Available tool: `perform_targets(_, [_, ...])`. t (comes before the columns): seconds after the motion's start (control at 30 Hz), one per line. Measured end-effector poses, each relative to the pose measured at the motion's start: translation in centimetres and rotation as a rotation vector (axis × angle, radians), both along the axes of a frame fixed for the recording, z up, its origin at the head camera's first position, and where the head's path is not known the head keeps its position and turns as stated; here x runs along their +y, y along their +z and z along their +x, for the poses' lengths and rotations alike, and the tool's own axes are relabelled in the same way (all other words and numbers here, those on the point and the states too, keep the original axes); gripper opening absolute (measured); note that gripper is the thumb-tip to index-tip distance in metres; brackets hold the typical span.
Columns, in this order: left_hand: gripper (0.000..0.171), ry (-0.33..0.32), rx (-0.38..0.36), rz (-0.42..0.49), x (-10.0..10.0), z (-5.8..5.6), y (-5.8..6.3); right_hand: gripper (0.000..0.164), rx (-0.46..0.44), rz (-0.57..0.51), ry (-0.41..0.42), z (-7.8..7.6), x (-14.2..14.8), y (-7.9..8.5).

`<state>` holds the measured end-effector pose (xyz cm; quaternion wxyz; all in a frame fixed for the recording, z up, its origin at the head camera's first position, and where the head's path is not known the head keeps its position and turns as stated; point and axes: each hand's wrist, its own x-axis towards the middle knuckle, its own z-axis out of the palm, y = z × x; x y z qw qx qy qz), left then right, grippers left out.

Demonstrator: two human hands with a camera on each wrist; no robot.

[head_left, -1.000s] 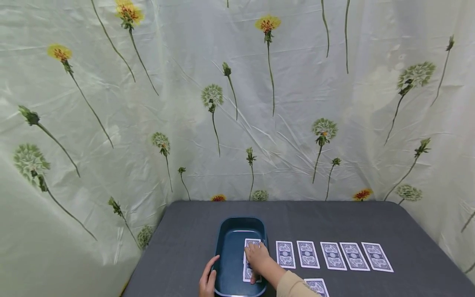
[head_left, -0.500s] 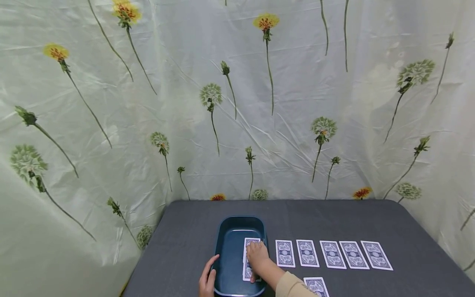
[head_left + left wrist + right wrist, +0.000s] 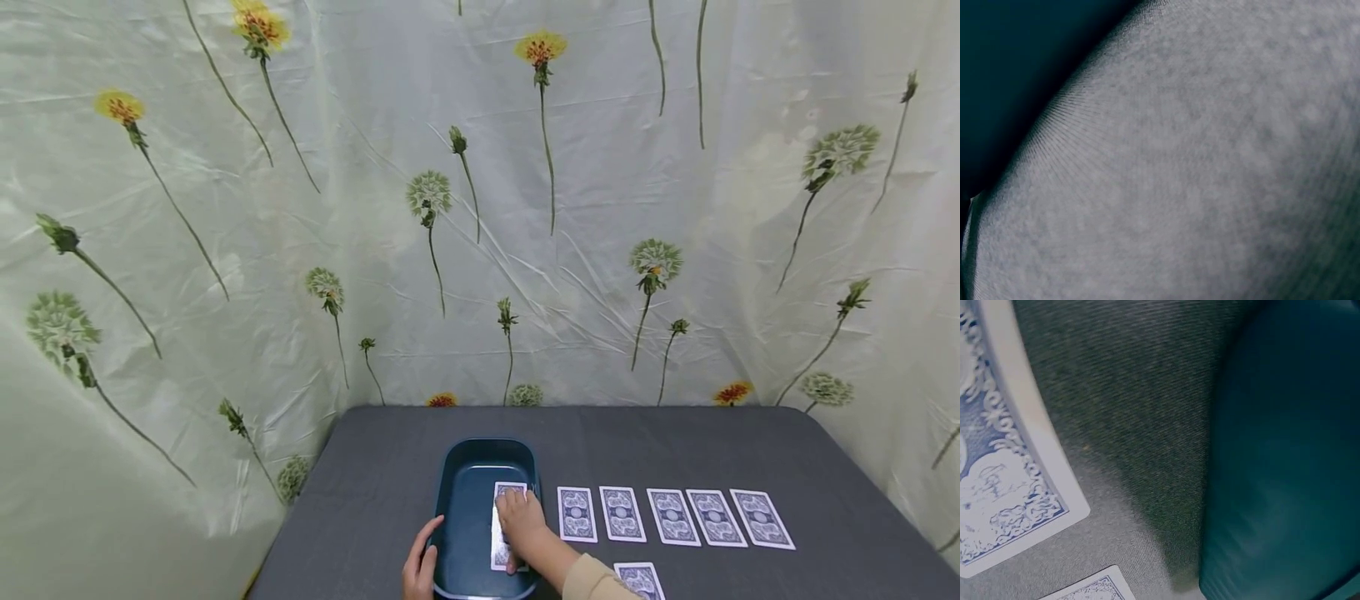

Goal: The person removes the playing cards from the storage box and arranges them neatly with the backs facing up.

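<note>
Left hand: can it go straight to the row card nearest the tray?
Probably not: the left hand is at the left side of the tray; tray and right hand, over a card inside, lie between it and that row card.

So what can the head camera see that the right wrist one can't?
Only the head view shows the left hand, the right hand, the flowery curtain and a whole row of five cards. Only the right wrist view shows a card close enough to see its curly swirls. Both show the tray, grey cloth and cards.
</note>
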<state>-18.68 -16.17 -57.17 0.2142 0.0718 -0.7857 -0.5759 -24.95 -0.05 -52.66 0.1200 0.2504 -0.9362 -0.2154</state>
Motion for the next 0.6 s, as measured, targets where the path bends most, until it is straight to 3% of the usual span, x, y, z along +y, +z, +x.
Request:
perform_targets(0.13, [0.03,0.0,-0.068,0.0,0.0,0.0,0.1,0.088,-0.004,-0.01,0.045,0.3,0.6,0.4])
perform_targets(0.43, [0.029,-0.029,-0.029,0.037,0.2,0.1,0.2,0.077,-0.031,0.022,0.171,1.3,1.5,1.6])
perform_targets(0.6, [0.03,-0.02,-0.055,0.049,0.2,0.2,0.2,0.073,-0.155,-0.036,0.228,1.7,1.7,2.4])
